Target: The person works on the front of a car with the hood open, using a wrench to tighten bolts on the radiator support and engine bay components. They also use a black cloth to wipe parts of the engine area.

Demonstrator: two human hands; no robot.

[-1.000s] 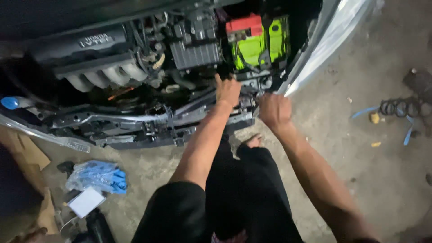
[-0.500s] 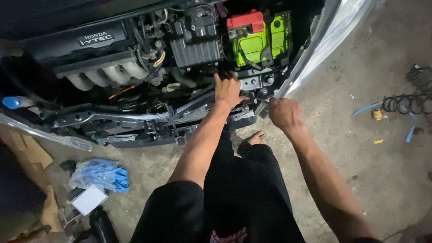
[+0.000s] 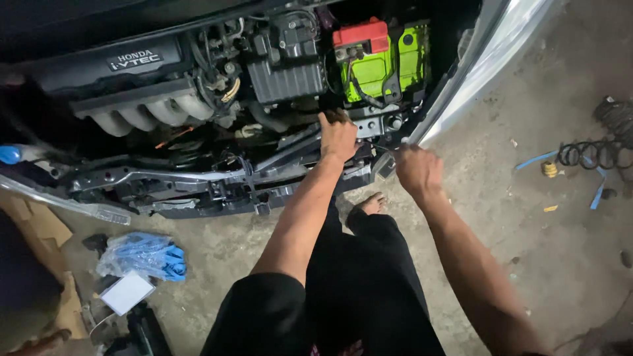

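Right hand [image 3: 419,173] has shifted outward toward the silver fender [image 3: 488,59] | fist closed on a small tool, contents unclear | left hand [image 3: 337,137] fingers curled, pressing the front crossmember [image 3: 198,181] below the green battery [image 3: 379,66] | risk: tool slipping off, knuckles striking metal edge.

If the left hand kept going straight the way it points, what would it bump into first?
The left hand points up into the engine bay. Going straight on, it would probably meet the bright green battery with its red cap first, though depth is hard to judge from above.
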